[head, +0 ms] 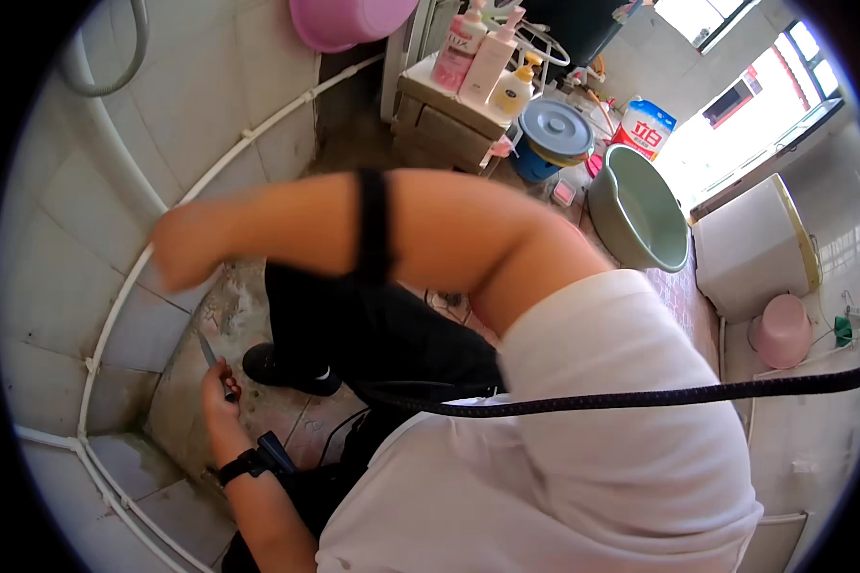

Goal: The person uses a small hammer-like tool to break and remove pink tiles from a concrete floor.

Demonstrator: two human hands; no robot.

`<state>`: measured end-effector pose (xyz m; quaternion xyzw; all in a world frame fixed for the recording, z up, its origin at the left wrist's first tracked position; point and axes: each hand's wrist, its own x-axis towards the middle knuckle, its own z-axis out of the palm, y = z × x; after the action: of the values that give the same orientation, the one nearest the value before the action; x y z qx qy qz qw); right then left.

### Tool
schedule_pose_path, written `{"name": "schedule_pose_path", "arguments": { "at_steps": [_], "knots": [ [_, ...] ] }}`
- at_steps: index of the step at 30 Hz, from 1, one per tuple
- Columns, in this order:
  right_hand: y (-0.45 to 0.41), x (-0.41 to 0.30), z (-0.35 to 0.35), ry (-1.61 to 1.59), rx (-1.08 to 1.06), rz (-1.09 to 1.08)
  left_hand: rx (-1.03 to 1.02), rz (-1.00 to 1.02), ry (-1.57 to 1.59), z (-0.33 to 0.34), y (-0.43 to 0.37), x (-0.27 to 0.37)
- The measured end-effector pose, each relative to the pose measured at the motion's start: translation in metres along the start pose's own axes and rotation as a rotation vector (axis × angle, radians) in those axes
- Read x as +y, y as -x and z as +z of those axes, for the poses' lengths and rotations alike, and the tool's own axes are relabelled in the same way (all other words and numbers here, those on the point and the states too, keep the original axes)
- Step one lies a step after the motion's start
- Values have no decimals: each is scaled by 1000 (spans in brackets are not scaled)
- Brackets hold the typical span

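My left hand grips a small knife by its dark handle, low over the stained floor. Its narrow blade points away from me, towards the tiled wall. My right arm reaches across the view, and my right hand is blurred in front of the wall. Behind that hand run a thick white pipe and a thin white pipe; touching or apart, I cannot tell. The right hand's fingers are not distinguishable. My dark shoe rests on the floor between the hands and my body.
Pump bottles stand on a low stand. Beside it are a lidded blue bucket, a detergent bag and a green basin. A pink basin hangs above. A black strap crosses the view.
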<state>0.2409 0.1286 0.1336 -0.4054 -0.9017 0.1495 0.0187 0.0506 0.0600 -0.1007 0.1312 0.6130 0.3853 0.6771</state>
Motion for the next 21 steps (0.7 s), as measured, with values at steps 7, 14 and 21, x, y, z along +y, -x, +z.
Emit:
{"name": "schedule_pose_path", "arguments": {
  "at_steps": [7,14,21],
  "knots": [
    [276,105,-70,-515,495,908,-16,63,-158,-8,10,6],
    [499,147,50,-775,785,1490,124,-90,-291,-24,12,-9],
    [446,127,101,-1085,574,1394,182,-57,-249,-23,29,-15]
  ]
}}
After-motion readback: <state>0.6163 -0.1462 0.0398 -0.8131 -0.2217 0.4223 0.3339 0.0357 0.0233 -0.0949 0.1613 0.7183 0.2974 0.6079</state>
